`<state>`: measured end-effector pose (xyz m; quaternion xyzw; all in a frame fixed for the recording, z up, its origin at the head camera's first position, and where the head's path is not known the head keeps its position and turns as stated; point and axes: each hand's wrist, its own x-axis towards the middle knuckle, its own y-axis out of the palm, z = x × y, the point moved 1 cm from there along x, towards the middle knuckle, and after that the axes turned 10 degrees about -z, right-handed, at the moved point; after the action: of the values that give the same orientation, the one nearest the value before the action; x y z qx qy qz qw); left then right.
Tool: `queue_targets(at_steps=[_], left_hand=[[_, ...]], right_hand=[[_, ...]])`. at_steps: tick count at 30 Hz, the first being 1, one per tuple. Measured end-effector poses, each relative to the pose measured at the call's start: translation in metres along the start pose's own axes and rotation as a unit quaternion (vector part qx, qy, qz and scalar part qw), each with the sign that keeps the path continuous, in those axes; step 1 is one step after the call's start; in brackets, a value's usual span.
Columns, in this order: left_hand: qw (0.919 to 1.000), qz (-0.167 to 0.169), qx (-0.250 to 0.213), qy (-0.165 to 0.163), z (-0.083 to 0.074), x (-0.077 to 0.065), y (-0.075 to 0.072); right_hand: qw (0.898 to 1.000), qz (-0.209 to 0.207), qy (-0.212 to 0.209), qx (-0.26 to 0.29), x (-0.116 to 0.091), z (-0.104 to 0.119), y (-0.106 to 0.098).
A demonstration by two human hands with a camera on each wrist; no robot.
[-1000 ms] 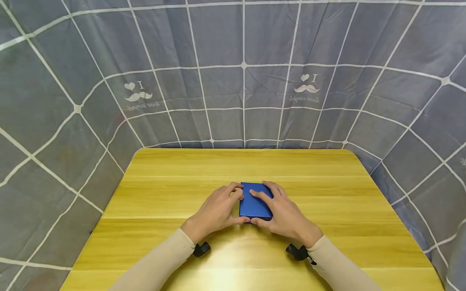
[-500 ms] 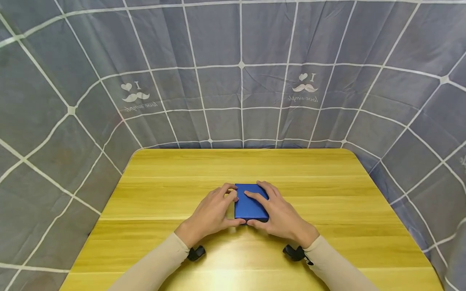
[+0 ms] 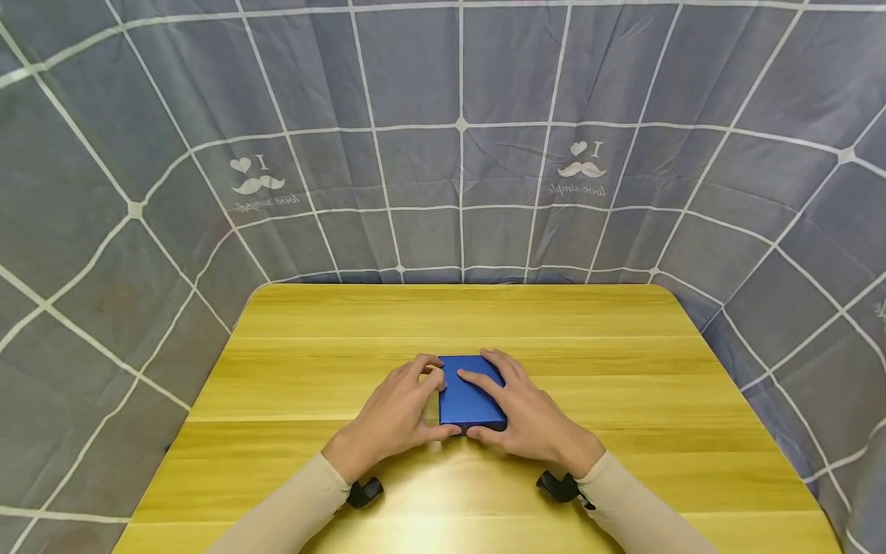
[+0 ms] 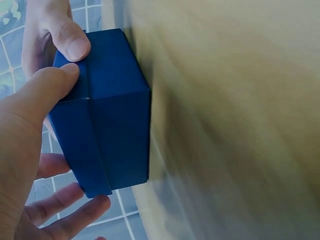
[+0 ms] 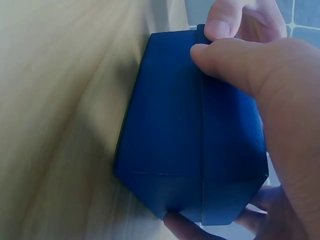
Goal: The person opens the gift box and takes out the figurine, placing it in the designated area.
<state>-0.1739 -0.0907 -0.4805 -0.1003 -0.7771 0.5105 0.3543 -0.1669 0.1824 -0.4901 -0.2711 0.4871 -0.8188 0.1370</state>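
A small blue box (image 3: pixel 471 404) with a fitted lid sits on the wooden table in the head view. My left hand (image 3: pixel 394 412) grips its left side, thumb on the near face and fingers toward the far left corner. From the right, my right hand (image 3: pixel 536 412) holds it, with the index finger lying across the top. Both thumbs meet side by side at the lid's lower edge on the near face. In the left wrist view a seam separates the lid from the base of the box (image 4: pixel 120 135). The right wrist view shows a fingertip (image 5: pixel 175 220) at the base's side.
The wooden table (image 3: pixel 311 323) has rounded far corners. A grey curtain (image 3: pixel 415 177) with white grid lines hangs behind it and along both sides. Black wrist cameras (image 3: pixel 365 492) are strapped under both wrists.
The box and both hands have shifted slightly to the left and nearer the body. The hold of both hands on the box looks the same, and the lid remains on.
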Motion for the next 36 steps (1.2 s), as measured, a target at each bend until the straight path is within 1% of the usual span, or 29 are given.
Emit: queue_targets(at_steps=[6, 8, 11, 14, 18, 20, 25, 30, 36], left_hand=[[0.9999, -0.012, 0.000, 0.004, -0.002, -0.003, 0.000], [0.9999, -0.015, -0.001, 0.002, -0.002, -0.004, 0.000], [0.9998, -0.017, -0.006, -0.006, -0.002, -0.005, 0.000], [0.9993, -0.014, -0.024, -0.025, -0.002, -0.007, 0.001], [0.9964, 0.000, -0.061, -0.060, 0.001, -0.009, 0.002], [0.9941, 0.009, -0.078, -0.075, 0.002, -0.010, 0.003], [0.9885, 0.030, -0.113, -0.096, 0.007, -0.013, 0.007], [0.9825, 0.048, -0.139, -0.115, 0.009, -0.014, 0.008], [0.9772, 0.063, -0.157, -0.128, 0.008, -0.017, 0.008]], right_hand=[[1.000, 0.017, 0.000, 0.007, -0.002, -0.001, -0.005], [1.000, 0.025, 0.003, 0.017, -0.003, -0.003, -0.007], [0.998, 0.037, 0.010, 0.045, -0.005, -0.006, -0.008], [0.996, 0.042, 0.015, 0.075, -0.007, -0.010, -0.010], [0.992, 0.043, 0.025, 0.116, -0.009, -0.015, -0.010], [0.989, 0.044, 0.040, 0.136, -0.010, -0.017, -0.010], [0.981, 0.043, 0.078, 0.170, -0.013, -0.025, -0.006], [0.978, 0.041, 0.086, 0.185, -0.015, -0.030, -0.003], [0.979, 0.042, 0.086, 0.181, -0.015, -0.030, -0.001]])
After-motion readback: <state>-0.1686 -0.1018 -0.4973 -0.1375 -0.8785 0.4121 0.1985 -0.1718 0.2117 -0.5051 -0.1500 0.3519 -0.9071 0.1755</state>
